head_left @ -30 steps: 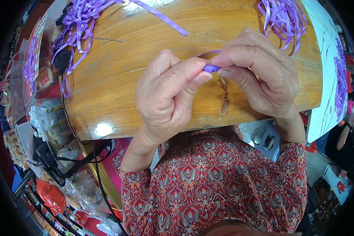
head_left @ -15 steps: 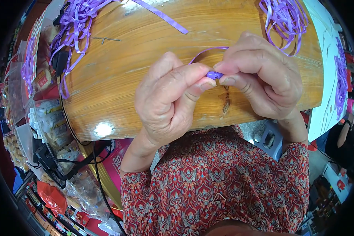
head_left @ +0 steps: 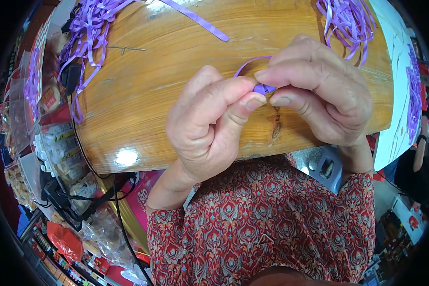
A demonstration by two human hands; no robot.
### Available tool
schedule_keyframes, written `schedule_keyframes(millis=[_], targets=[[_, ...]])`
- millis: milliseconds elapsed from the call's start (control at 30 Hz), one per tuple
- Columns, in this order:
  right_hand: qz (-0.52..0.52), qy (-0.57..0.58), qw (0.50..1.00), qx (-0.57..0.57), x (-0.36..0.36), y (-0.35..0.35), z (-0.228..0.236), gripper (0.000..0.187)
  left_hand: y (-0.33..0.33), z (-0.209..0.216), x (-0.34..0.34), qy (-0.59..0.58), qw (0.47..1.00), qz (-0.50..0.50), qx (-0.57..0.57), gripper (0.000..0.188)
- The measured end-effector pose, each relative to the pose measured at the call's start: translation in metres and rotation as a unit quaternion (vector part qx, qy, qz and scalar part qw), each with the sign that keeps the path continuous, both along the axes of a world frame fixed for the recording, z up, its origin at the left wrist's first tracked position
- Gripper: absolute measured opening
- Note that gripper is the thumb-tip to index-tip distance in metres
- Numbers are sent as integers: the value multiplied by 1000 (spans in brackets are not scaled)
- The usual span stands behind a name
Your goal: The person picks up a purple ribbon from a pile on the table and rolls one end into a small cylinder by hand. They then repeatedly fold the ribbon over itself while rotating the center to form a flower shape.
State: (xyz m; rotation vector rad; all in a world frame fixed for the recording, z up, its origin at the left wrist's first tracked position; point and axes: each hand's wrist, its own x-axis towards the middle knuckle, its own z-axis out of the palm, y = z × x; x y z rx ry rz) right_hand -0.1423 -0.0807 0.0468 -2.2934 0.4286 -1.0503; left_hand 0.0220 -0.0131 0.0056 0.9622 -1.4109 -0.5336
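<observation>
Left hand (head_left: 207,121) pinches the folded purple ribbon (head_left: 264,89) at its fingertips, above the table (head_left: 128,105), while the right hand (head_left: 326,93) has just spread thumb and forefinger around the grip's right side (contact unclear), so the left likely carries the hold.

Here's the head-worn fisheye, peering steeply down from above the person's own patterned top (head_left: 267,214), which fills the lower frame; left hand (head_left: 206,124) and right hand (head_left: 326,95) loom close mid-picture, the wooden table (head_left: 128,105) bowing wide beyond.
</observation>
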Motion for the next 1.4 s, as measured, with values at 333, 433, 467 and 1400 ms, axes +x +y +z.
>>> schedule_keyframes(millis=[333,433,467,1400], targets=[[32,-18,996,75,-4,-2,-2,21,2,-4,0,61,997,-35,27,16],[23,-20,995,93,-4,0,0,20,2,-4,2,52,997,-39,27,17],[22,-20,995,93,-5,0,0,20,2,-4,2,32,998,-36,28,17],[60,-41,985,154,-7,3,-3,18,8,-6,-4,36,999,-6,-23,19]])
